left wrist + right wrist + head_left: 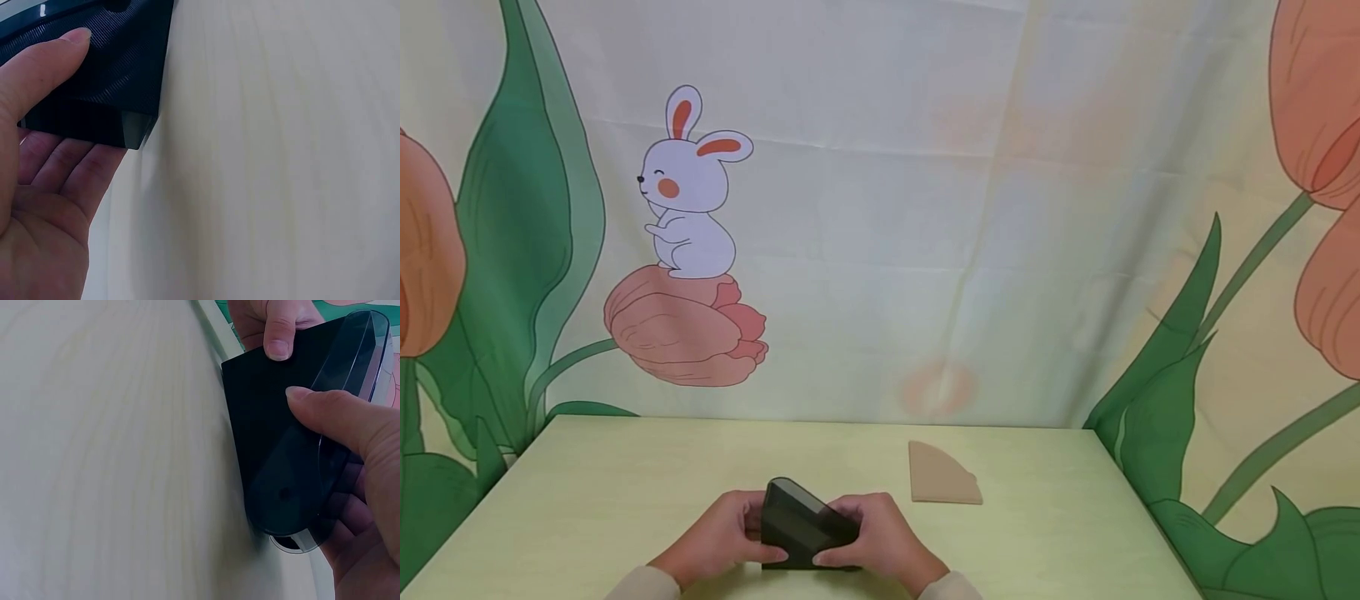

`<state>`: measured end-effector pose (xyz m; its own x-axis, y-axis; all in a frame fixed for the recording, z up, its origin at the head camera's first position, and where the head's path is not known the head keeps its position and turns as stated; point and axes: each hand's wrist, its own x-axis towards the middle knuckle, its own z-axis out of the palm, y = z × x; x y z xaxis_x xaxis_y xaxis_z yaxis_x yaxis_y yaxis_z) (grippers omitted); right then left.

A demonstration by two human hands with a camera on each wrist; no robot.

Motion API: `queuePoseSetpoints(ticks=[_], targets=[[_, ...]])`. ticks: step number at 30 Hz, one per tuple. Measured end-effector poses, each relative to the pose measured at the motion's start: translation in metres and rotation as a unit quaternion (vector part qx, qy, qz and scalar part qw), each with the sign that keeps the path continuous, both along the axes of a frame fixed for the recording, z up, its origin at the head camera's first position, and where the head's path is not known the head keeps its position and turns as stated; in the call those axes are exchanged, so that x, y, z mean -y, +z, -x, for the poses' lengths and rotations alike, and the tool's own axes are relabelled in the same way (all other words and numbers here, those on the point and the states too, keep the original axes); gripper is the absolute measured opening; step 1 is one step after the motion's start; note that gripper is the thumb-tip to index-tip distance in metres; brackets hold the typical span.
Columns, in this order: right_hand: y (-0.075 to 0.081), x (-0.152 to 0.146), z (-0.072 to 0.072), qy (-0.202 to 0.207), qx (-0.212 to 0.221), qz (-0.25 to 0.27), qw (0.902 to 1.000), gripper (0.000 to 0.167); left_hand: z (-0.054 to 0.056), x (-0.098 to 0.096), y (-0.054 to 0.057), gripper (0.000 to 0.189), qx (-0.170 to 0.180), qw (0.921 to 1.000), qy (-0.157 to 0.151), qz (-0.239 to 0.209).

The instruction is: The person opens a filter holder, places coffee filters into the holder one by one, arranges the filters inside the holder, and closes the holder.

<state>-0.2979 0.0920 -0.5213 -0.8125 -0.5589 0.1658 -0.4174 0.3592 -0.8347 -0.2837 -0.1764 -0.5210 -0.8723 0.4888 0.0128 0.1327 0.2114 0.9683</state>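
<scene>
Near the front of the table, both hands hold a black, wedge-shaped coffee filter holder (797,533) with a smoky see-through cover. My left hand (727,533) grips its left end, thumb on the near face and fingers behind and under it. At the other end, my right hand (886,533) has its thumb across the near face and its fingers curled round the back. In the right wrist view the clear cover (356,356) runs along the holder's long edge, slightly proud of the black body. Beyond the right hand lies a brown, fan-shaped stack of coffee filters (942,477).
The light wood-grain table (1060,533) reaches back to a hanging cloth backdrop (865,208) printed with tulips and a rabbit. The cloth also hangs along both sides of the table.
</scene>
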Motion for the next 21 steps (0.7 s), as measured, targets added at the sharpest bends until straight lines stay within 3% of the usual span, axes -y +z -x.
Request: queuePoseSetpoints(ticks=[13, 21], targets=[[-0.0018, 0.0002, -0.0008, -0.013, 0.015, -0.008, 0.9998, 0.038, 0.0000, 0.0026, -0.0036, 0.052, -0.003, 0.9999, -0.012, -0.009], [0.0054, 0.0034, 0.0019, 0.007, 0.012, -0.040, 0.9991, 0.044, 0.0001, 0.0039, -0.0029, 0.051, -0.006, 0.9995, -0.027, -0.016]])
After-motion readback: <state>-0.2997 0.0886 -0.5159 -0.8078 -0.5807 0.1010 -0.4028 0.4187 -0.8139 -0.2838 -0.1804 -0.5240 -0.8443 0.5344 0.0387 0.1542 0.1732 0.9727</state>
